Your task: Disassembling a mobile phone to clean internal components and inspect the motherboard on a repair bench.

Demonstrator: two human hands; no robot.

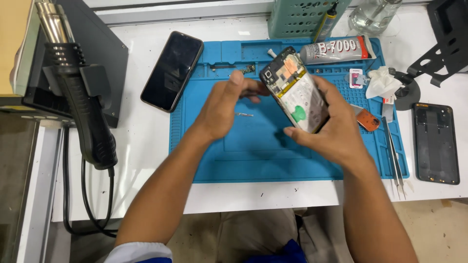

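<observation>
Two hands on an opened phone above the blue mat

Both hands work over the blue repair mat (253, 156), the landmark for everything else. The right hand (336, 129) grips an opened phone (295, 90) by its edges, tilted above the mat's middle, its insides showing (a pale battery with a green patch). The left hand (222, 109) has fingers curled, thumb and forefinger pinched at the phone's upper corner; what they pinch is too small to tell. A small metal part (244, 115) lies on the mat just below that hand.

At the mat's top edge lies a silver glue tube (336, 50) with a red band and dark lettering. Beside the mat's left edge rests a dark phone (172, 70); further left hangs a black hot-air gun (87, 112). Tweezers (395, 160) lie along the mat's right edge, a black back cover (435, 142) beyond them.
</observation>
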